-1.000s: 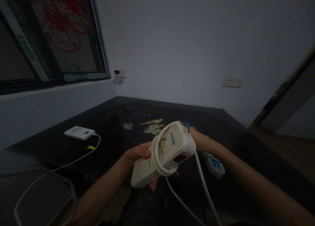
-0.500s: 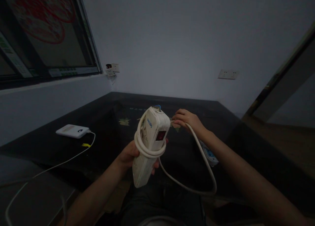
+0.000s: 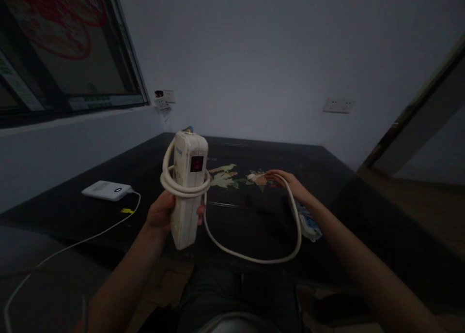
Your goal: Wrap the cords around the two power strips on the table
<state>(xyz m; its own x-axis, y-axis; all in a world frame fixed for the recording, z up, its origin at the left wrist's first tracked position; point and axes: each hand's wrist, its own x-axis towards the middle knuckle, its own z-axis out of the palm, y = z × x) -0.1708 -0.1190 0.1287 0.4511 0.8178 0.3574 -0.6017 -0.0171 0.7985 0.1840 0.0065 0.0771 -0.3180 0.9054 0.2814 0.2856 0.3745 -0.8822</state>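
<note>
A white power strip [image 3: 185, 221] with a dark red switch stands tilted in my left hand [image 3: 160, 212], whose fingers wrap round its lower half. Its cream cord [image 3: 183, 191] is looped round the strip's body, then hangs in a wide bend across to the right. My right hand [image 3: 281, 179] is closed on the cord near its far end, above the floral pattern on the table. The plug [image 3: 251, 177] pokes out to the left of those fingers. Beneath my right forearm lies another power strip [image 3: 308, 221], white and blue, partly hidden.
A white power bank [image 3: 105, 190] with a thin cable [image 3: 90, 237] lies at the left of the dark table [image 3: 247, 151], near a yellow tag [image 3: 127, 211]. Wall sockets [image 3: 337, 105] are at the back right, others [image 3: 165, 98] in the left corner by the window [image 3: 72, 47].
My left hand has carried the power strip left and up, turning it more upright. My right hand stays at the cord's end, a little further right. The gap between the hands has grown.
</note>
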